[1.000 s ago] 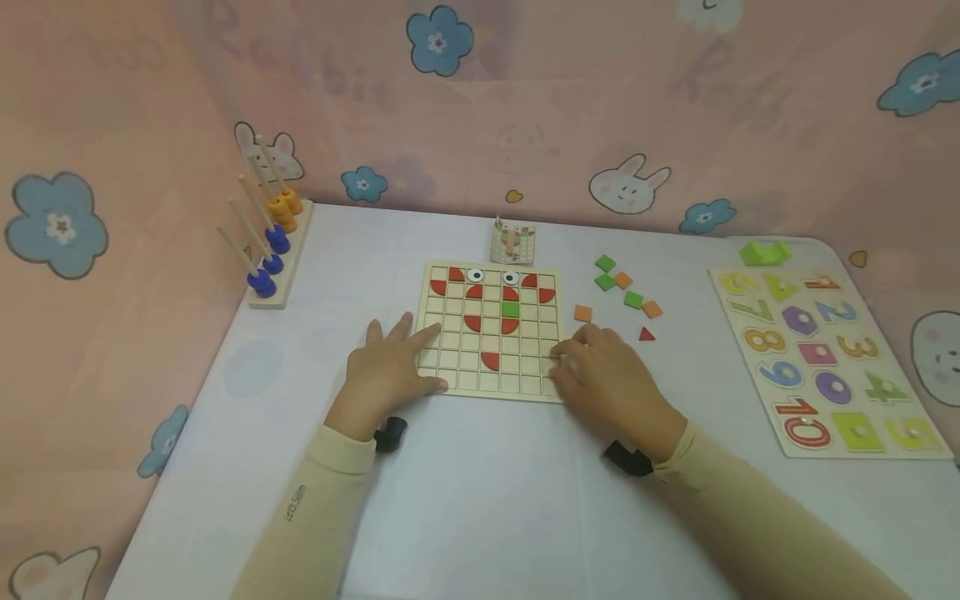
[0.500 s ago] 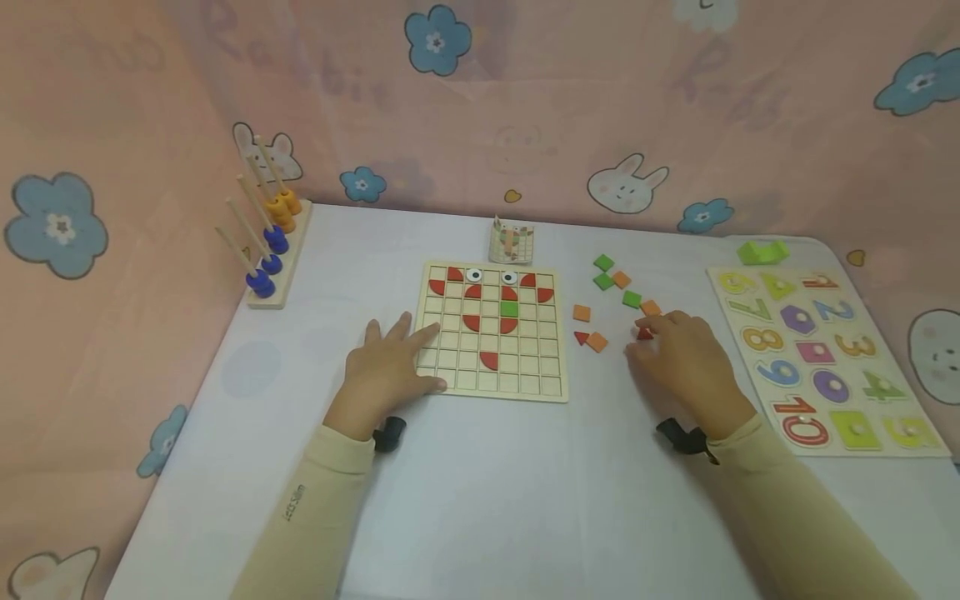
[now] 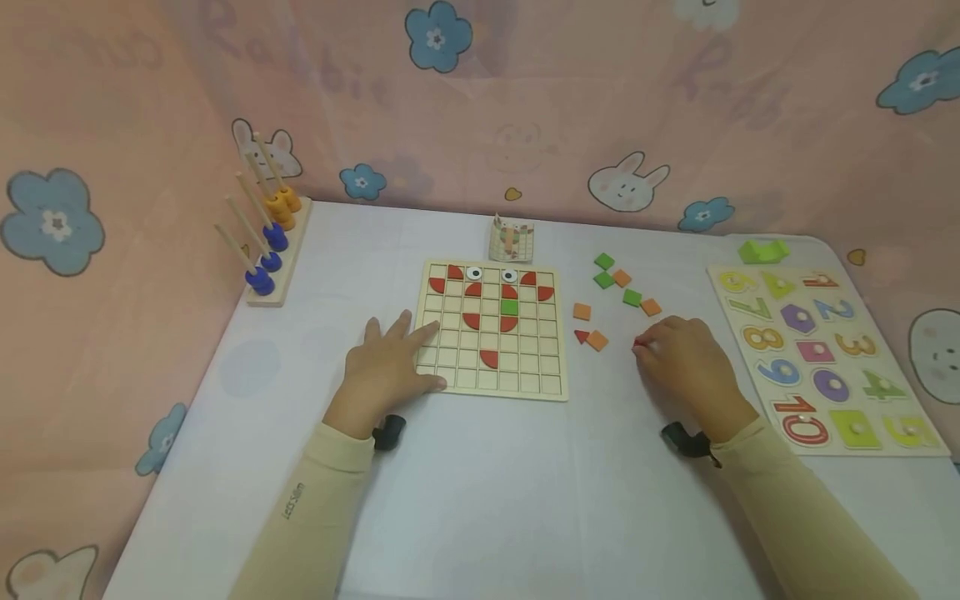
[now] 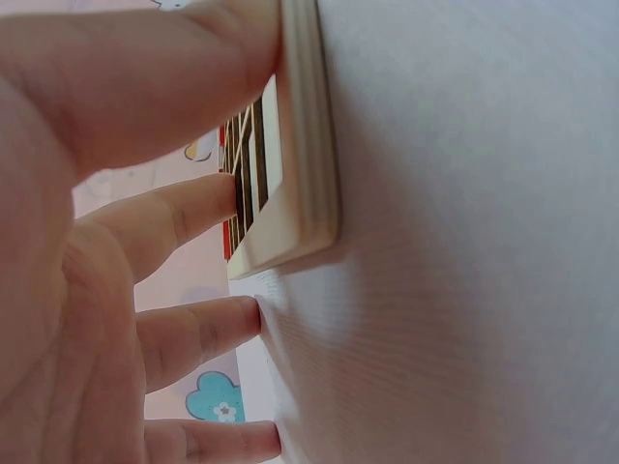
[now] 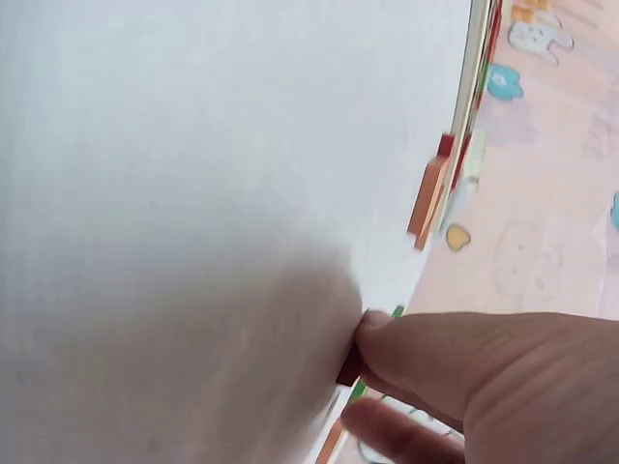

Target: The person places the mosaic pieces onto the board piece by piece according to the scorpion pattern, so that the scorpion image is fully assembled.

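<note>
My left hand (image 3: 382, 367) rests with spread fingers at the left edge of a wooden grid board (image 3: 529, 362). In the left wrist view, its thumb and one finger are on the board's corner (image 4: 309, 193), while two other fingertips touch the white cloth. Red quarter-circle tiles, two eye tiles and one green square (image 3: 509, 307) sit in the grid. To the right of the board, my right hand (image 3: 686, 362) pinches a small red triangle tile (image 3: 637, 342) between thumb and fingers, close over the table. Its dark red edge (image 5: 350, 367) shows at the thumb tip in the right wrist view.
Loose orange (image 3: 582, 311) and green (image 3: 632, 297) squares and another red triangle (image 3: 581, 337) lie between board and right hand. A pattern card (image 3: 512, 240) stands behind the board. A bead abacus (image 3: 277, 250) is far left, a number puzzle (image 3: 828, 362) right.
My right hand has moved right, from the board's right edge to the red triangle, and now grips it. A red triangle and orange square beside the board have come into view. The left hand stays put.
</note>
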`<state>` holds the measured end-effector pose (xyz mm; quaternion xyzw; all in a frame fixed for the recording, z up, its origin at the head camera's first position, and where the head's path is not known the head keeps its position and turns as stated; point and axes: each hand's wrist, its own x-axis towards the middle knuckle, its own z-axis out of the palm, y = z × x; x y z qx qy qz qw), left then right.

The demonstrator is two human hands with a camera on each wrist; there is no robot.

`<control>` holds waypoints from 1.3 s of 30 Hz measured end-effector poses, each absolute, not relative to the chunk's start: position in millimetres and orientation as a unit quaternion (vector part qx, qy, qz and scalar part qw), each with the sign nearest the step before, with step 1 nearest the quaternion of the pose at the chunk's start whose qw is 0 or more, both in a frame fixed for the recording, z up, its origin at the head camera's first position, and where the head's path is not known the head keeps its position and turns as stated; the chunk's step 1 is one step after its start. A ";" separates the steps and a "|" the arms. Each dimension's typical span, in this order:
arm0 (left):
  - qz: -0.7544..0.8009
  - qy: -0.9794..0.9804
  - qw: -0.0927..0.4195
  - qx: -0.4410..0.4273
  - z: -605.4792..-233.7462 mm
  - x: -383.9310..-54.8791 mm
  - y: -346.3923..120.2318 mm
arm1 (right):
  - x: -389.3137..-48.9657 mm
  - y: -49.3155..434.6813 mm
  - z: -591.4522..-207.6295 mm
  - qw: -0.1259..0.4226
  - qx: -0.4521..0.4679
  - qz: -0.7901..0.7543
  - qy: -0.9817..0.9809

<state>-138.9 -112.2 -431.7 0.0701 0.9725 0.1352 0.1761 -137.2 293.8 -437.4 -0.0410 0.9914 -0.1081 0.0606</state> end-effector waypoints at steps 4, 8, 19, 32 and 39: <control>0.134 0.973 0.175 0.070 -430.2 -138.9 -112.5 | -135.8 284.0 -436.4 0.050 -0.121 -0.085 0.988; 0.134 0.972 0.178 0.068 -430.2 -139.1 -112.7 | -137.1 279.5 -436.3 0.049 -0.175 -0.069 0.981; 0.139 0.971 0.185 0.064 -435.8 -140.2 -111.5 | -145.6 204.3 -419.2 0.035 -0.253 -0.131 0.958; 0.130 0.973 0.180 0.070 -431.4 -138.7 -108.4 | -144.2 157.5 -435.9 -0.014 -0.372 -0.101 0.922; 0.135 0.971 0.186 0.062 -426.9 -138.8 -110.5 | -134.4 156.1 -434.0 -0.003 -0.368 -0.097 0.925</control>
